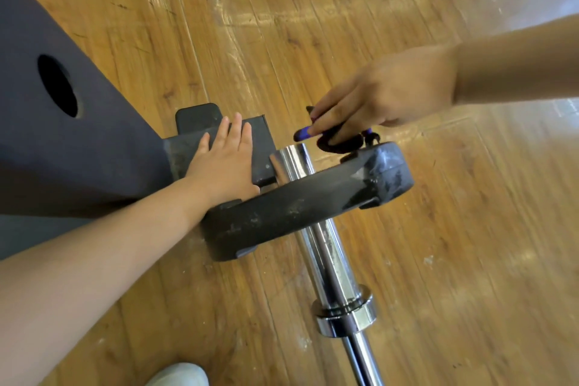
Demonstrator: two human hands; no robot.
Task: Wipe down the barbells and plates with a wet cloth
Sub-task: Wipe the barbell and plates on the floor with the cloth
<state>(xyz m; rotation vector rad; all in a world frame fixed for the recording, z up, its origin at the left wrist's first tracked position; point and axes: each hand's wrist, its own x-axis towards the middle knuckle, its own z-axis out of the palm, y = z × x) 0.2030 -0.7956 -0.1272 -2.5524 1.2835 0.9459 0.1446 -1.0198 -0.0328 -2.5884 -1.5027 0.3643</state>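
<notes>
A chrome barbell [329, 260] runs from the lower right up to the middle, its sleeve end pointing away from me. A black, scuffed weight plate [294, 213] sits on the sleeve. My left hand [224, 160] lies flat with straight fingers on a dark block beside the plate's left edge. My right hand [385, 94] comes in from the right and pinches a black and purple spring collar [332, 138] just past the sleeve's tip, above the plate's far edge. No cloth is in view.
A large dark foam box [62, 135] with a round hole fills the left side. The dark block [260, 141] under my left hand sticks out from it. Wooden floor [470, 229] surrounds everything. A white shoe tip [178, 374] shows at the bottom edge.
</notes>
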